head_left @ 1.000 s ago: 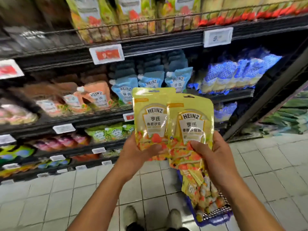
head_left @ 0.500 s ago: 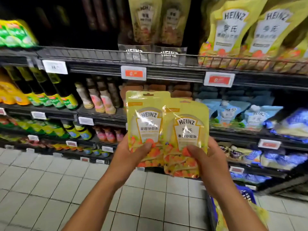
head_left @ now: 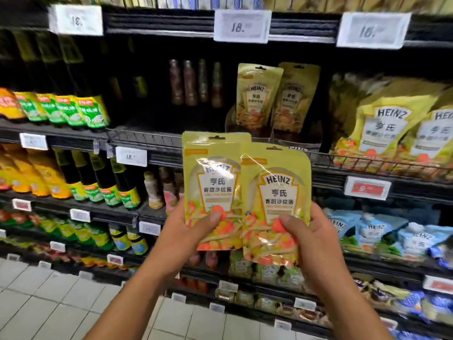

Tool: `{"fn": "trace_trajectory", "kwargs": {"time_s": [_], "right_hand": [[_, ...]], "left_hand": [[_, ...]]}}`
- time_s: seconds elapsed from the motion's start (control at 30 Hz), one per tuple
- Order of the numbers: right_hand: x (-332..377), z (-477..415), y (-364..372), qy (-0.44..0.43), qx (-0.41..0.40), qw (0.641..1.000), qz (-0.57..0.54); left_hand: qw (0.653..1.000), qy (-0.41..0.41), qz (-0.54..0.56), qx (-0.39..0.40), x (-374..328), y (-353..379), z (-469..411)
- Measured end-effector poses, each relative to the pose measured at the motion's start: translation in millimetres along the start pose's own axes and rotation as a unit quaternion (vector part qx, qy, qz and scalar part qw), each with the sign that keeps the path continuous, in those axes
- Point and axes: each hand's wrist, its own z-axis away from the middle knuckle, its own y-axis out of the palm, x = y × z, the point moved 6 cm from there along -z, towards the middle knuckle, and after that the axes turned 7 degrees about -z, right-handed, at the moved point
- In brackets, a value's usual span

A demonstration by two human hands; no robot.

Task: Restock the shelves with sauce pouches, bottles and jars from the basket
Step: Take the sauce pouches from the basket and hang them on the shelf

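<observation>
Pinch grip from below: left hand (head_left: 186, 231) on left pouch (head_left: 210, 173), right hand (head_left: 316, 244) on right pouch (head_left: 277, 192), both raised.

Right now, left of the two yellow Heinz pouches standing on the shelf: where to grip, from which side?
Pinch the flat top seal beside the hang hole, coming from the front and slightly above. The shelf pouch stands upright with its top free; its base is hidden behind the held pouches. Thin and flat, so probably fingers on front and back faces.
</observation>
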Motion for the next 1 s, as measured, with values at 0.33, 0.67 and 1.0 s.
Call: {"fn": "trace_trajectory", "kwargs": {"time_s": [0.33, 0.67, 1.0], "right_hand": [[56.4, -90.6, -4.8, -0.048, 0.029, 0.997, -0.050], [104.3, -162.2, -15.8, -0.073, 0.027, 0.996, -0.047], [114.1, -222.5, -40.4, -0.056, -0.155, 0.986, 0.004]], "left_hand": [[0.996, 0.084, 0.029, 0.021, -53.7, 14.7, -103.1], [0.995, 0.104, 0.007, -0.005, -98.4, 27.9, -194.6], [0.996, 0.020, -0.081, 0.009, -94.4, 17.4, -272.8]]}}
